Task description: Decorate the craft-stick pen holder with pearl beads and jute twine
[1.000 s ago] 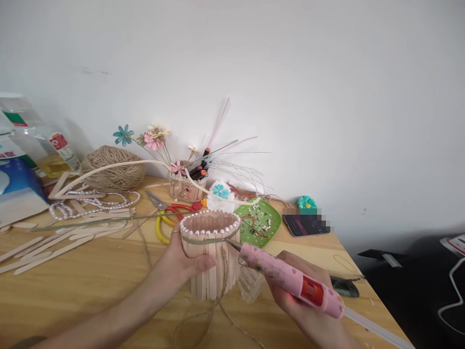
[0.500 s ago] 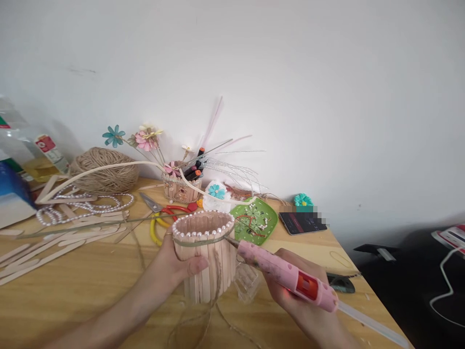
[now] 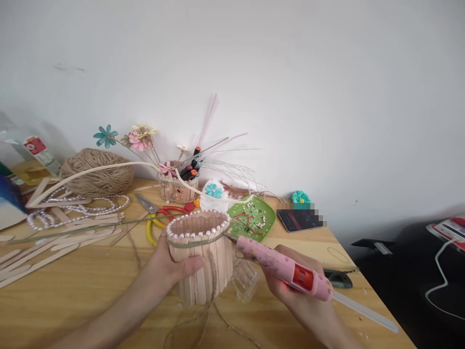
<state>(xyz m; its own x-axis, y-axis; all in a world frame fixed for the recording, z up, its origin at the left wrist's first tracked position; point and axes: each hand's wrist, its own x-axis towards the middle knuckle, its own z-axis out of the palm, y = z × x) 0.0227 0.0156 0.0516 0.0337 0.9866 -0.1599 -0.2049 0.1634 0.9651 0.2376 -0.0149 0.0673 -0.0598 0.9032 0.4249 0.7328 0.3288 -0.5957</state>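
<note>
The left hand [image 3: 170, 265] is clamped round the stick cup [image 3: 209, 264], a small upright cylinder of flat wooden sticks. The thumb presses across the near face and the other fingers curl out of sight behind the far side. The cup stands on the table [image 3: 72, 295] with its long axis vertical, and its open mouth, ringed with pearls [image 3: 198, 233], faces up. A twine band [image 3: 192, 241] circles it just under the pearls, above the thumb, and a loose twine strand [image 3: 211, 286] trails down the front, just to the right of the thumb tip. The right hand [image 3: 301, 291] is closed tight round the pink glue gun [image 3: 286, 271]. The gun's long axis slants up and leftward from those fingers, so its nozzle [image 3: 229, 237] meets the band on the cup's right side, touching it or very nearly. The nozzle is on the side opposite the left fingers, so the right hand's tool is nearer that spot than the left thumb is. A glue stick [image 3: 363, 314] juts out behind the right fingers. A small clear box [image 3: 245, 280] sits under the gun barrel, just beside the cup. Beyond both hands lie the green tray [image 3: 267, 213], the scissors [image 3: 162, 211] and the loose craft sticks [image 3: 54, 241].
</note>
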